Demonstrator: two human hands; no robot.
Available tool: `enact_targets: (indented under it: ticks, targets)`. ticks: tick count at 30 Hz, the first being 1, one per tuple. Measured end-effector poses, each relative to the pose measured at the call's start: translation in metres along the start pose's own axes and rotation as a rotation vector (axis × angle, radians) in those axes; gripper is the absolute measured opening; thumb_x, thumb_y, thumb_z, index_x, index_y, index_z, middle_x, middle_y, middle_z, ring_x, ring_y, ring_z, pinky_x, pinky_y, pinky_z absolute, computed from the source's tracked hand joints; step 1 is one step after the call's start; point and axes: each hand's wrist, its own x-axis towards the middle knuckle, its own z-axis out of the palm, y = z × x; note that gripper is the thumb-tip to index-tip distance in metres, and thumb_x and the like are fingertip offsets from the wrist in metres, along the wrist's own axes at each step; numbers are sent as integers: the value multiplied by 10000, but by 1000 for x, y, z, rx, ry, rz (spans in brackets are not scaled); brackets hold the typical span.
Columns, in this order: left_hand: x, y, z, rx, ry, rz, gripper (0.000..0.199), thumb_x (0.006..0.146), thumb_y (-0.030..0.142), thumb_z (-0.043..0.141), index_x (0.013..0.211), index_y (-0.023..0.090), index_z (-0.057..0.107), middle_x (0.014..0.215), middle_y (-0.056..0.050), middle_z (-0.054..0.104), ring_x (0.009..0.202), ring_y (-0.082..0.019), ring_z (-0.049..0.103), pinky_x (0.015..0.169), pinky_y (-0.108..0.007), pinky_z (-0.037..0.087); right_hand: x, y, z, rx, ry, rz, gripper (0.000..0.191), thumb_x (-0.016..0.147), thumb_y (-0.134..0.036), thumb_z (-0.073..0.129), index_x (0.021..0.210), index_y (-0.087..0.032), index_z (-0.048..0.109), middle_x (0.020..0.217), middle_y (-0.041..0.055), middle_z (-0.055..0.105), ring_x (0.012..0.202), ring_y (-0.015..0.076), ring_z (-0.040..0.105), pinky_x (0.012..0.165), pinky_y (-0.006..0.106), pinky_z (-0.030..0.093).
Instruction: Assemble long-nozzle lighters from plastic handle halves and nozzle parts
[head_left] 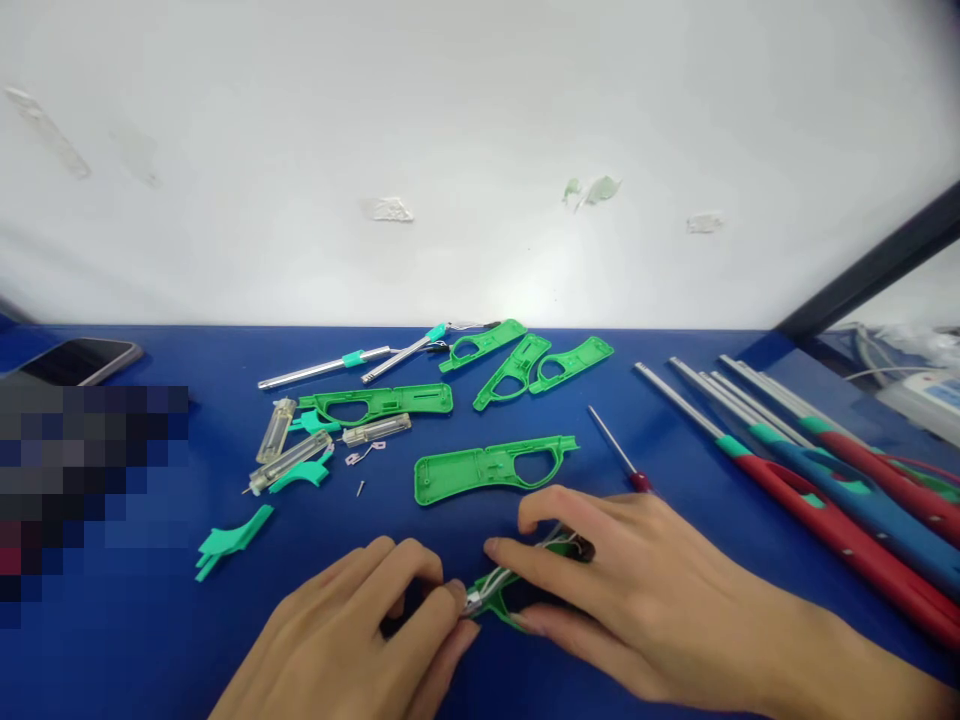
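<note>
Both of my hands are at a green shell half [504, 602] with pale wires [496, 580] running along it, low in the middle of the view. My left hand [375, 620] pinches the metal end of a rod at the shell's left side, thumb and index finger together. The rest of that rod is hidden by the hand. My right hand [622, 590] holds the shell from the right, its fingers curved over the wires and its thumb at the lower edge. Just beyond my hands lies another green shell half [457, 474].
Several green shell halves [491, 345], metal rods [322, 370], clear cartridges [292, 462] and teal pieces [232, 540] lie behind and left. A screwdriver [615, 440] and assembled lighters [825, 510] are right. A phone [82, 360] is far left; a white wall [480, 120] stands behind.
</note>
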Motion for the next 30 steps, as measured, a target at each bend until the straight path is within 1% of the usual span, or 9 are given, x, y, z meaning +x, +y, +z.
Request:
enact_targets:
  ticks: [4, 7, 9, 11, 15, 19, 24, 27, 30]
  targets:
    - [4, -2, -3, -35, 6, -20, 245, 1080, 138, 456, 1022, 234, 674, 935, -22, 701, 775, -184, 681, 712, -309, 630, -1, 1, -3, -18, -4, 28, 340, 1140, -325, 384, 1338, -266, 654, 1153, 56, 686, 739, 183, 738, 538, 342, 505]
    - [8, -4, -5, -41, 33, -30, 274, 1067, 126, 440, 973, 232, 674, 897, -23, 694, 741, -185, 665, 676, -297, 625, -4, 4, -6, 10, 10, 51, 338, 1144, -391, 399, 1341, -280, 649, 1152, 55, 720, 807, 196, 753, 579, 337, 514]
    - [11, -5, -6, -36, 54, -33, 287, 1055, 133, 431, 929, 230, 670, 860, -27, 689, 698, -191, 655, 633, -303, 621, -6, 6, -7, 43, 14, 67, 321, 1140, -416, 422, 1306, -279, 661, 1089, 40, 747, 848, 205, 754, 632, 340, 529]
    - [13, -6, -7, -23, 49, -52, 274, 1045, 147, 441, 920, 229, 670, 856, -34, 692, 699, -205, 665, 632, -327, 627, -8, 8, -7, 76, 5, 85, 277, 1134, -381, 452, 1259, -277, 677, 1031, 20, 761, 881, 207, 754, 685, 344, 538]
    - [12, -10, -8, -26, 29, -80, 234, 1043, 171, 466, 939, 229, 668, 879, -41, 693, 726, -223, 676, 615, -349, 608, -10, 12, -10, 73, 40, 98, 228, 1118, -330, 500, 1242, -281, 684, 1068, 9, 785, 934, 209, 758, 740, 345, 544]
    - [11, -13, -7, -35, 1, -86, 163, 1034, 178, 510, 973, 231, 651, 933, -49, 696, 779, -230, 689, 614, -343, 596, -14, 19, -13, 55, 75, 118, 213, 1107, -350, 542, 1256, -292, 684, 1072, 0, 785, 904, 197, 761, 734, 335, 536]
    - [14, -13, -7, -41, 38, -72, 169, 1026, 164, 498, 933, 227, 624, 893, -47, 685, 728, -226, 674, 595, -347, 595, -19, 30, -12, 101, 65, 164, 212, 1110, -418, 542, 1094, -263, 686, 950, -6, 719, 778, 163, 716, 668, 300, 499]
    - [15, -13, -6, -41, 46, -66, 160, 1036, 174, 498, 951, 230, 621, 915, -45, 685, 745, -221, 679, 624, -345, 606, -21, 32, -9, 119, 43, 143, 189, 1110, -417, 549, 1110, -273, 672, 979, -11, 704, 795, 156, 712, 666, 291, 486]
    - [13, -14, -4, -46, 48, -61, 160, 1049, 175, 495, 999, 233, 636, 942, -38, 685, 757, -207, 679, 669, -344, 617, -21, 31, -6, 119, 42, 106, 210, 1133, -395, 496, 1145, -280, 671, 1023, -11, 710, 823, 152, 725, 667, 293, 483]
